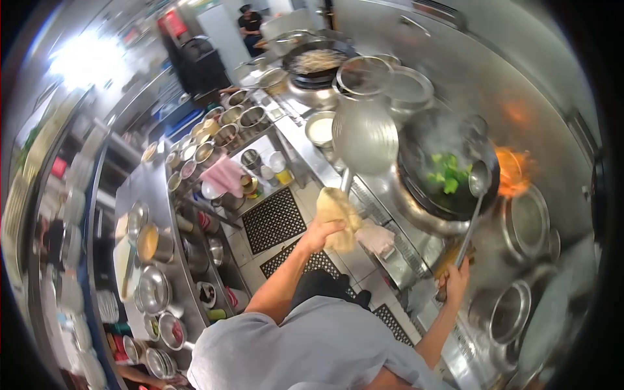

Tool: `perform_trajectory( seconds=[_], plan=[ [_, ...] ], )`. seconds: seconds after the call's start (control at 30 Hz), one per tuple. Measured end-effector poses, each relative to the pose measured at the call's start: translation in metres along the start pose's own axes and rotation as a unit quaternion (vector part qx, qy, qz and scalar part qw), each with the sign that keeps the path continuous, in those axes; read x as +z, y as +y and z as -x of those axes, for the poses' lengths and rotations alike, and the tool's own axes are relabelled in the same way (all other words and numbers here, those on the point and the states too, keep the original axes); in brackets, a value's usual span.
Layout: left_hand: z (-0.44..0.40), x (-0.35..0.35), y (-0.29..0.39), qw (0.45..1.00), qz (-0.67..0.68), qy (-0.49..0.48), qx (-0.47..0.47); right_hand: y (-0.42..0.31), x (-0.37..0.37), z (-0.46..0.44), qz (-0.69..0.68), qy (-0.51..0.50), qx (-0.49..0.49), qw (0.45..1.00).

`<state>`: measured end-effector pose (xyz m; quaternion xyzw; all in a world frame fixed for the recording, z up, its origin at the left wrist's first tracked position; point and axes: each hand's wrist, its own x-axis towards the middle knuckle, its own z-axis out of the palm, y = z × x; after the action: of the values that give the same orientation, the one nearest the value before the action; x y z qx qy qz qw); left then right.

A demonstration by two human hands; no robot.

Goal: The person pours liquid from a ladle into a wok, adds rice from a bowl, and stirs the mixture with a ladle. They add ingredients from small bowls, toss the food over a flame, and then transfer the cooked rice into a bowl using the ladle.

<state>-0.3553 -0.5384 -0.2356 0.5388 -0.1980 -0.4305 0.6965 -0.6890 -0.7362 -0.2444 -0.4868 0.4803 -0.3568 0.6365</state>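
Observation:
My left hand (pixel 321 234) is closed around a yellowish cloth (pixel 337 211), which wraps the handle of a wide perforated strainer (pixel 365 136). The strainer is lifted beside the wok, slightly blurred. In my right hand (pixel 454 279) is the long handle of a ladle (pixel 480 179), its bowl over the right side of a dark wok (pixel 416 185). Bright green leafy vegetables (pixel 449 173) lie in the wok, and steam rises from it. Orange flame (pixel 513 172) flares at the wok's right edge.
A pale folded cloth (pixel 376 239) rests on the stove's front edge. Metal pots (pixel 509 312) stand to the right of the wok. Behind, a second wok (pixel 318 62) holds pale food. Bowls and containers (pixel 156 286) line the left counter. Black mats (pixel 273 221) cover the floor. Another person (pixel 250 29) stands far back.

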Motion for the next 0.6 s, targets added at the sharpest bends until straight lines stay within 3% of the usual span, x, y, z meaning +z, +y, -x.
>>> perform_trajectory(
  seconds=[0.03, 0.07, 0.17, 0.23, 0.3, 0.43, 0.5, 0.6],
  plan=[
    [0.006, -0.019, -0.015, 0.991, 0.111, 0.005, -0.069, -0.006, 0.018, 0.006, -0.117, 0.005, 0.019, 0.993],
    [0.007, -0.040, -0.033, 0.966, 0.221, 0.001, -0.135, -0.008, 0.031, 0.008, -0.185, -0.057, 0.040, 0.980],
    [-0.026, -0.088, -0.091, 0.948, 0.266, -0.032, -0.172, -0.019, 0.079, -0.001, -0.331, -0.228, 0.104, 0.910],
    [-0.053, -0.100, -0.083, 0.941, 0.244, -0.072, -0.222, -0.032, 0.126, -0.011, -0.362, -0.328, 0.145, 0.860],
    [-0.075, -0.116, -0.075, 0.940, 0.241, -0.091, -0.225, -0.060, 0.201, -0.021, -0.312, -0.409, 0.134, 0.847],
    [-0.108, -0.168, -0.060, 0.950, 0.231, -0.100, -0.184, -0.130, 0.390, -0.010, -0.088, -0.443, 0.082, 0.888],
    [-0.101, -0.201, -0.042, 0.942, 0.248, -0.122, -0.191, -0.133, 0.491, -0.022, -0.010, -0.474, 0.061, 0.879],
    [-0.078, -0.260, -0.041, 0.942, 0.261, -0.060, -0.200, -0.107, 0.641, -0.041, 0.166, -0.501, -0.024, 0.849]
  ],
)
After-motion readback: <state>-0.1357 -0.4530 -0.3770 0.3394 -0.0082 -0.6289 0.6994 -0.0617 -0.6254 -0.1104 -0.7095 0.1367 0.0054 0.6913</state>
